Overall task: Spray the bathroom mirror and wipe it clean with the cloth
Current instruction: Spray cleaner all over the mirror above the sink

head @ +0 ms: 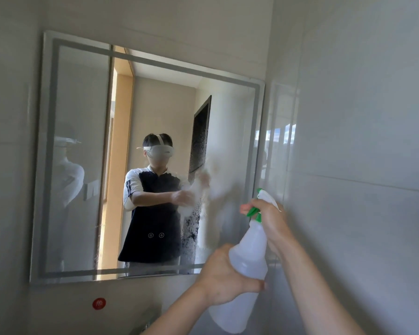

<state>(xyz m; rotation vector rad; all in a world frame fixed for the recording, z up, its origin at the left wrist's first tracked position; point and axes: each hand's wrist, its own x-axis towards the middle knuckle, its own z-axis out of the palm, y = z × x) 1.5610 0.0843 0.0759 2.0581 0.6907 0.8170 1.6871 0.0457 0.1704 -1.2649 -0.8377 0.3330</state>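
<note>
- Small bathroom, pale tiled walls point(361, 117); frameless mirror point(82, 165) with frosted light band mounted on back wall, red round sticker point(99, 303) on wall just below it.
- Spray bottle point(247, 267), translucent white with green trigger, held up in front of mirror's lower right corner, nozzle aimed at glass.
- Right hand point(269, 221) wrapped round bottle neck, fingers point(246, 209) curled over green trigger.
- Left hand point(225, 279) cupping bottle body from left side, thumb across front; fingers closed round it, steadying.
- Mist patch and droplets point(215, 184) on right part of mirror, some beading lower down; left and centre of glass look dry.
- Step in hand, by judgement: spraying phase, partly done, only right side wetted.
- Cloth not in view; cannot tell where it sits.
- Faucet top point(148, 322) barely visible at bottom edge, blurred.
- Next move likely calls for: sweeping nozzle left across dry glass, a few more trigger pulls, then freeing one hand to fetch cloth.
- Risk: runs pooling on lower band if wipe is delayed.
</note>
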